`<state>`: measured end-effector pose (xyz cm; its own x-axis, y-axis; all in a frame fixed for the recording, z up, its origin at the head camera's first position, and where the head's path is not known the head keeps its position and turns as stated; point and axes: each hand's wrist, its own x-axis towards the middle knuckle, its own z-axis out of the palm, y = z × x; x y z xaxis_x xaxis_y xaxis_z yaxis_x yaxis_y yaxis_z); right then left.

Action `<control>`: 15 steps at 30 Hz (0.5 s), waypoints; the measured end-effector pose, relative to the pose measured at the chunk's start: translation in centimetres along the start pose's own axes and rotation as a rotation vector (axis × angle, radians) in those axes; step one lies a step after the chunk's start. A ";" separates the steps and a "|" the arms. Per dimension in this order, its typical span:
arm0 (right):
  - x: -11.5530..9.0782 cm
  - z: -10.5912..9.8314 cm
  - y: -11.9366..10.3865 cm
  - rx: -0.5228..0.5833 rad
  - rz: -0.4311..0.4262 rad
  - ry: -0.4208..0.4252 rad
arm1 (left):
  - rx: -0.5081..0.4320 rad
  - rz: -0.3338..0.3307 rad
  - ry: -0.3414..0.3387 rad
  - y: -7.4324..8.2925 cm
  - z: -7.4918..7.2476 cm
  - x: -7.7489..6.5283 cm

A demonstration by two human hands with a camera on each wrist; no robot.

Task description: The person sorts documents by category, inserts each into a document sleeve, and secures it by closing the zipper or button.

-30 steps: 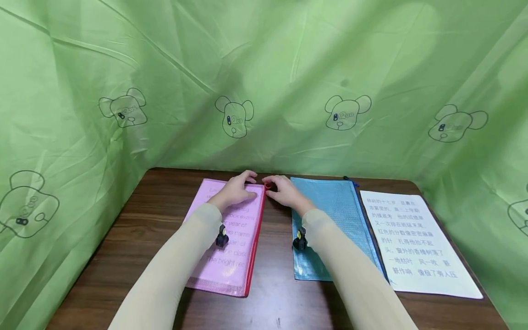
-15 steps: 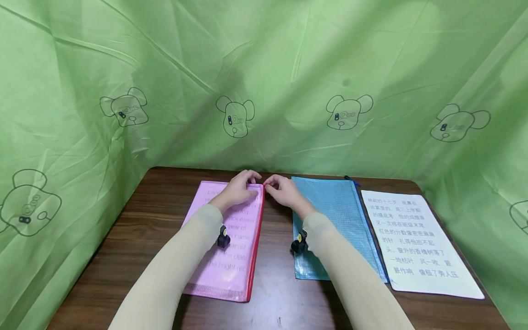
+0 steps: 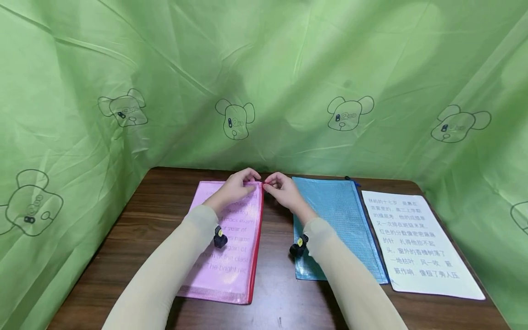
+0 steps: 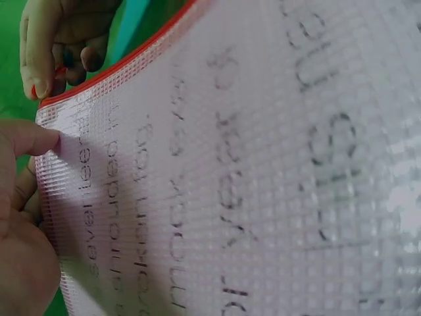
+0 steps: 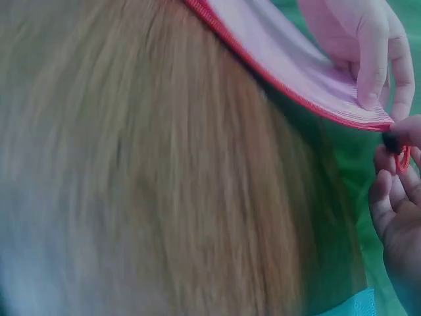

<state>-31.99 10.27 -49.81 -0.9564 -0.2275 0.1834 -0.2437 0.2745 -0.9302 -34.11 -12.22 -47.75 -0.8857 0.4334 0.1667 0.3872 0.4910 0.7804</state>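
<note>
A pink mesh zipper pouch (image 3: 231, 256) with a printed sheet inside lies on the left part of the table, its red zipper (image 3: 257, 238) along the right side. My left hand (image 3: 236, 187) pinches the far edge near the top right corner, thumb on top and fingers underneath. That corner is lifted and bends up in the right wrist view. At the zipper's far end, my right hand (image 3: 285, 190) pinches the zipper pull, whose dark part (image 5: 391, 142) and red loop (image 5: 403, 160) show between thumb and fingers.
Right of the pink pouch lies a blue mesh zipper pouch (image 3: 338, 220), partly under my right forearm. A white sheet with printed text (image 3: 418, 243) lies at the far right. Green cloth (image 3: 280, 68) hangs behind the brown wooden table (image 3: 123, 229).
My right fingers have closed over the red loop, which showed between thumb and finger earlier. The pink pouch's near edge has shifted slightly toward me. Blue pouch and sheet stay put.
</note>
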 end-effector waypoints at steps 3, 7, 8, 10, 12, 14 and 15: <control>-0.4 0.3 -0.5 0.073 -0.021 0.030 | -0.021 0.009 0.009 0.5 -0.1 -0.2; -0.6 0.6 -0.8 0.167 -0.060 0.066 | -0.029 0.031 0.012 1.3 -0.3 -0.3; -0.6 0.6 -0.9 0.186 -0.070 0.076 | -0.028 0.034 0.011 1.4 -0.3 -0.3; -0.6 0.6 -0.9 0.216 -0.094 0.090 | -0.026 0.041 0.008 1.6 -0.3 -0.3; -0.7 0.4 -1.0 0.196 -0.118 0.093 | -0.029 0.046 0.003 1.7 -0.3 -0.3; -0.7 0.2 -1.0 0.135 -0.130 0.089 | -0.027 0.052 -0.004 1.9 -0.3 -0.2; -0.8 0.1 -0.9 0.102 -0.135 0.084 | -0.027 0.055 -0.008 1.9 -0.3 -0.2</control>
<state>-30.98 10.10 -49.13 -0.9272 -0.1758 0.3306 -0.3571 0.1494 -0.9221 -33.25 -11.62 -46.10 -0.8610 0.4653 0.2054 0.4282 0.4454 0.7863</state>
